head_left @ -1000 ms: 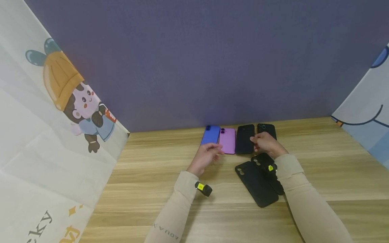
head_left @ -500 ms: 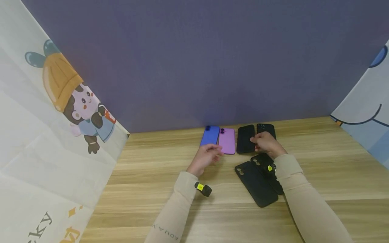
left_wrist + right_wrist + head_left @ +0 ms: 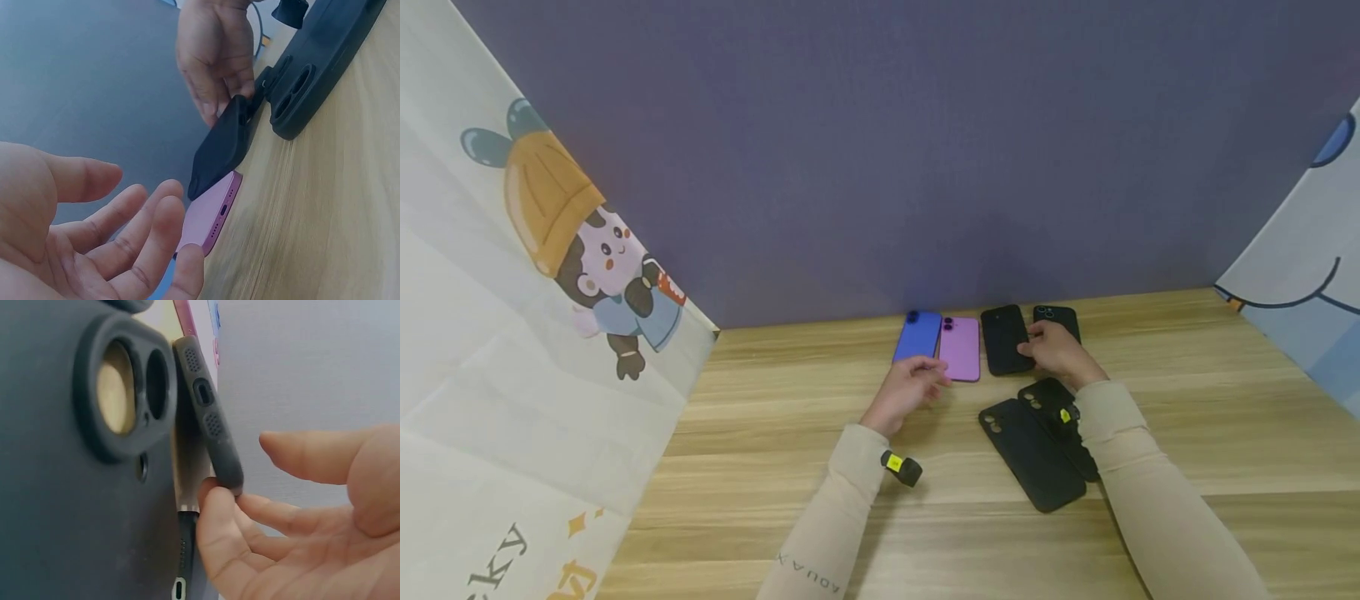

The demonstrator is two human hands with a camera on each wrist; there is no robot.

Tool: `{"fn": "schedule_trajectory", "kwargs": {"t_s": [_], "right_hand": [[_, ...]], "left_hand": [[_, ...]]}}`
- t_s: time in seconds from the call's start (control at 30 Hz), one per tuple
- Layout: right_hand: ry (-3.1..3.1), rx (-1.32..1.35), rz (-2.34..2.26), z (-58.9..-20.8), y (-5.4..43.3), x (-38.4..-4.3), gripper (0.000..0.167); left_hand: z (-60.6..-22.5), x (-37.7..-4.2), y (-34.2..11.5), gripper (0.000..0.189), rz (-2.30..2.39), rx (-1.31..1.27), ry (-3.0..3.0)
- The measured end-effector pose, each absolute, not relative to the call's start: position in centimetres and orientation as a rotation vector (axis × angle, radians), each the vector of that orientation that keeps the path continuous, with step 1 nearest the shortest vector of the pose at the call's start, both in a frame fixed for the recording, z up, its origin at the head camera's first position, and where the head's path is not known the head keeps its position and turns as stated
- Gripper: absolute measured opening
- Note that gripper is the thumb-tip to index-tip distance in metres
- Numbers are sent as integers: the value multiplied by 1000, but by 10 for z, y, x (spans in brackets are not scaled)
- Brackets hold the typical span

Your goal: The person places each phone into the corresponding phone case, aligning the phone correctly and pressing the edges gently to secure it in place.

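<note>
My right hand has its fingers at the right edge of a phone in a black case. In the right wrist view, the fingers touch a corner of that cased phone, and the thumb stands apart from it. The phone leans, with its lower end off the table. My left hand hovers in front of a pink phone, its fingers loosely bent and holding nothing. Left of the pink phone lies a blue phone; a dark phone lies partly behind my right hand.
Two black phone cases with camera cut-outs lie nearer to me: the front case overlaps the other case. A purple-grey wall panel rises behind the row of phones. The wooden table stretches to both sides.
The black-cased phone has turned slightly, its lower end shifting right and away from me. Its top has moved a little left. My left hand has hardly moved.
</note>
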State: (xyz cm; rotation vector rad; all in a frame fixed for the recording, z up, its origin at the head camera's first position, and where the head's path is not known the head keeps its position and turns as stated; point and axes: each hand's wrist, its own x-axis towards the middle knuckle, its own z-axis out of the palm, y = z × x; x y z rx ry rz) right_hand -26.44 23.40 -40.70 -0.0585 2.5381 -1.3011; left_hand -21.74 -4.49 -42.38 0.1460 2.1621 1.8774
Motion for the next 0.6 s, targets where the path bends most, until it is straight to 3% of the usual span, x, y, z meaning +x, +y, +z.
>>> {"fn": "schedule_trajectory", "kwargs": {"t_s": [0.6], "right_hand": [[2674, -137, -1156, -401, 228, -261, 54]], "left_hand": [[-426, -218, -43, 30, 1876, 153, 2145]]}}
